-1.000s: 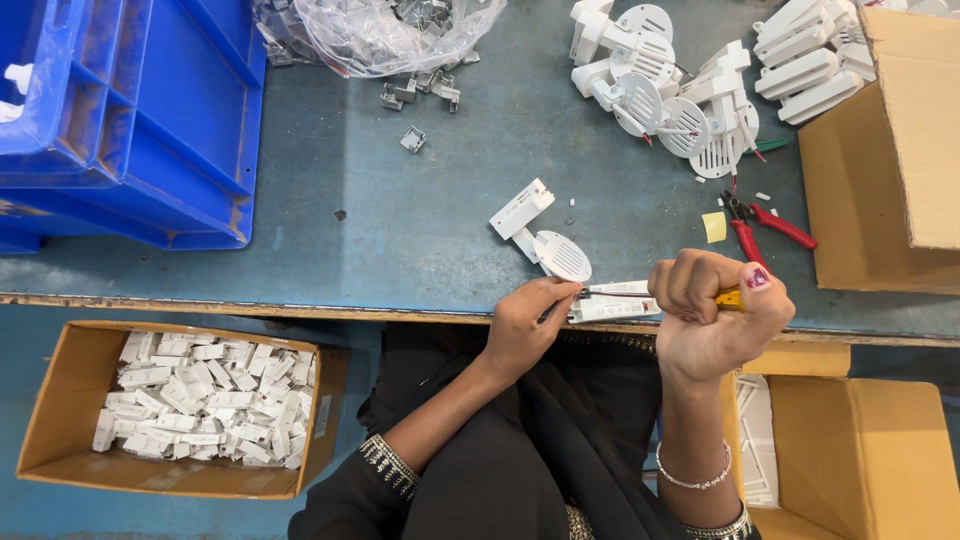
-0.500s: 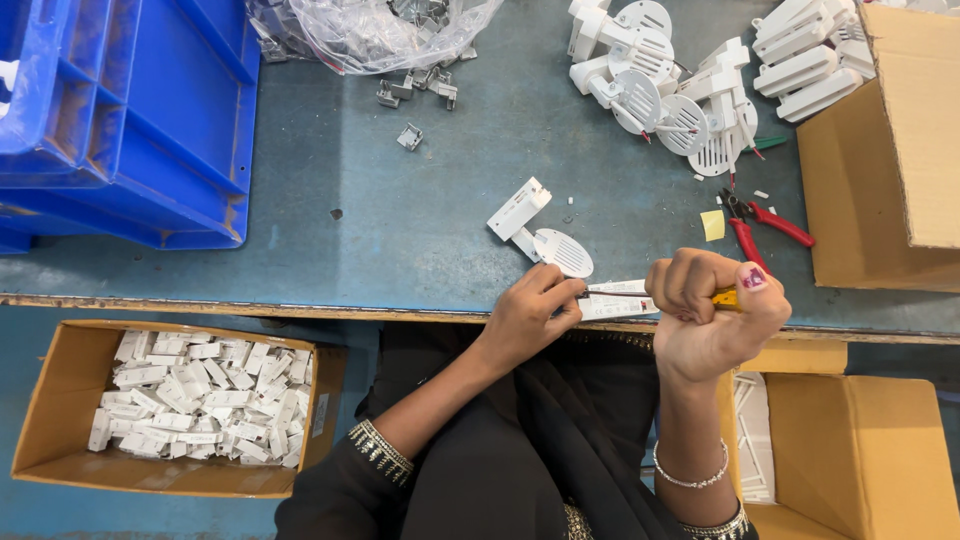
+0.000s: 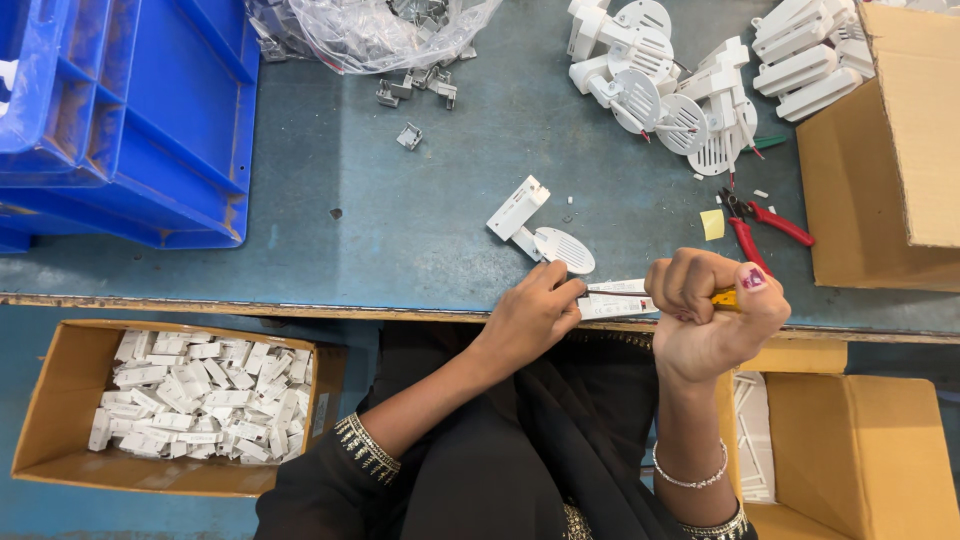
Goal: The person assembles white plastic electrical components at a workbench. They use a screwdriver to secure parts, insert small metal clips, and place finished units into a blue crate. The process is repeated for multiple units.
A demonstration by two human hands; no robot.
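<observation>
My left hand [image 3: 532, 312] pinches one end of a small white plastic part [image 3: 618, 300] at the table's front edge. My right hand [image 3: 712, 312] is a closed fist around a yellow-handled screwdriver [image 3: 726, 297], whose thin shaft points left onto that part. Just beyond the hands lies a white plastic piece with a round slotted grille [image 3: 545, 235].
Red-handled cutters [image 3: 758, 226] lie right of the hands beside a cardboard box [image 3: 880, 180]. A pile of white grille parts [image 3: 690, 90] sits at the back, a plastic bag of metal clips [image 3: 390, 30] further left, blue bins [image 3: 120, 120] far left. A box of white parts [image 3: 200, 395] stands below.
My left hand has slid a little left along the white part and lowered onto the table edge. The right fist with the screwdriver has stayed nearly in place.
</observation>
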